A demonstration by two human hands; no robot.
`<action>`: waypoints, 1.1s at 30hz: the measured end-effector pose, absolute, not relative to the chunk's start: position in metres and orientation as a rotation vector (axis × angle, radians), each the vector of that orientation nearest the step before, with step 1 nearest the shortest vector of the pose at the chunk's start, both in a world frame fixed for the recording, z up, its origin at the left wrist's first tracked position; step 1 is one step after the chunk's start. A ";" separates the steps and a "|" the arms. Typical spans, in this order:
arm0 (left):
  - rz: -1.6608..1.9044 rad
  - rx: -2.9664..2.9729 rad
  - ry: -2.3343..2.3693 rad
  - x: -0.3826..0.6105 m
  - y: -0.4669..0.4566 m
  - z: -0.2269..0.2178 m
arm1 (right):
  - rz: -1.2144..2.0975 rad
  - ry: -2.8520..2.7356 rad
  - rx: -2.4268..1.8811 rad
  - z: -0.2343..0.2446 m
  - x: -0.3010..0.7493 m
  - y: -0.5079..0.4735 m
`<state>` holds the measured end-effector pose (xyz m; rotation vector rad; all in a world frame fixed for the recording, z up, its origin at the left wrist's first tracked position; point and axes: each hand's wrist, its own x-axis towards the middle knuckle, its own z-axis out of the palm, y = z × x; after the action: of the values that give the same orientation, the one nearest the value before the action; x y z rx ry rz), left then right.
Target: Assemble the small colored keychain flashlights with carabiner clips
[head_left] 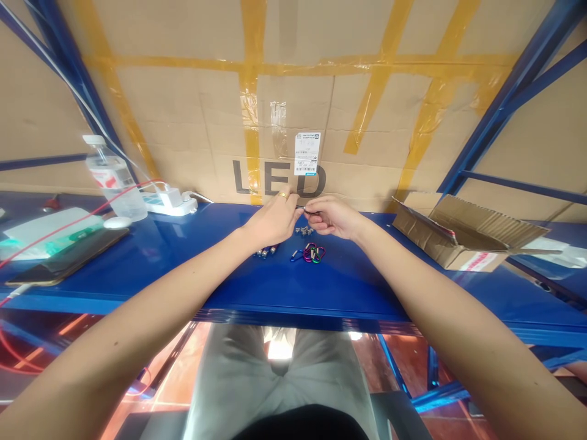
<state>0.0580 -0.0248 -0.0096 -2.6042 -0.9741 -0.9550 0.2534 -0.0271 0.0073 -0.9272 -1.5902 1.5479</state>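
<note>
Over the blue tabletop (pixel 293 293), my two hands meet. A small, thin, dark piece (pixel 312 212) with a pale end runs between the fingertips; its exact kind is too small to tell. My left hand (pixel 274 219), with a ring on one finger, is closed on one end of it. The other end is pinched by my right hand (pixel 334 218). Just below the fingers lie small silvery metal parts (pixel 304 231). Coloured carabiners (pixel 314 252) are bunched nearer to me. Several small metal-tipped cylinders (pixel 266 250) lie partly hidden under my left hand.
On the right stands an open cardboard box (pixel 477 260). A water bottle (pixel 114 180), a power strip (pixel 172 205), a red cable (pixel 110 205) and a dark tablet-like slab (pixel 68 263) are on the left. A large taped carton (pixel 206 122) walls off the back.
</note>
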 end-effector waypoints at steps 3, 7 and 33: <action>-0.975 -2.675 -1.025 0.058 -0.023 -0.011 | 1.459 -1.624 -0.943 0.003 0.252 -0.028; -0.946 -2.636 -0.954 0.057 -0.019 -0.010 | 1.501 -1.615 -0.901 0.000 0.253 -0.025; -1.043 -2.611 -0.828 0.053 -0.015 -0.013 | 1.446 -1.615 -0.938 0.010 0.251 -0.031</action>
<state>0.0531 -0.0155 -0.0126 -2.6114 -0.8279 -1.0426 0.2512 -0.0314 0.0100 -0.9384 -1.6147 1.4455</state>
